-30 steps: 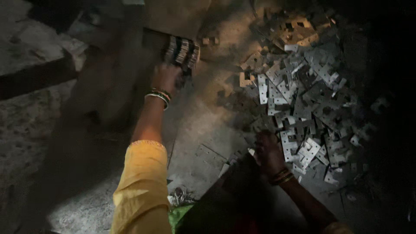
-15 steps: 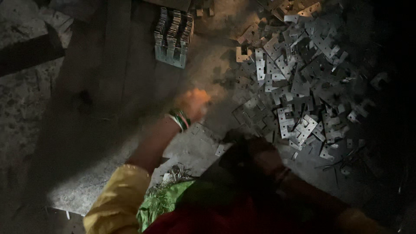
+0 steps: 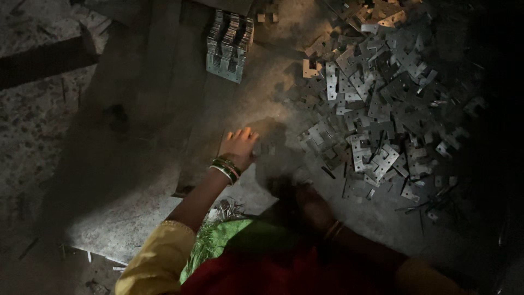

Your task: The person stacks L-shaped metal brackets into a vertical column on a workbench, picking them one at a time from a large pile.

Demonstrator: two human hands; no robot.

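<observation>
My left hand (image 3: 239, 145) hovers low over the dusty grey floor with its fingers spread and nothing in it; green and gold bangles circle the wrist. My right hand (image 3: 305, 203) lies in deep shadow near the front edge of a big heap of flat L-shaped metal brackets (image 3: 376, 104). Its fingers are too dark to make out, and I cannot tell whether it holds a bracket. A neat stacked bundle of brackets (image 3: 230, 45) stands on the floor at the top centre, well beyond my left hand.
A dark wooden beam (image 3: 41, 63) lies at the left. A pale concrete slab (image 3: 123, 221) sits by my left sleeve. Loose brackets spread to the right into darkness. Green and red cloth covers my lap at the bottom.
My left hand has drawn back from the stacked bundle toward my body, leaving the bundle on the floor. My right hand has shifted slightly left at the heap's edge.
</observation>
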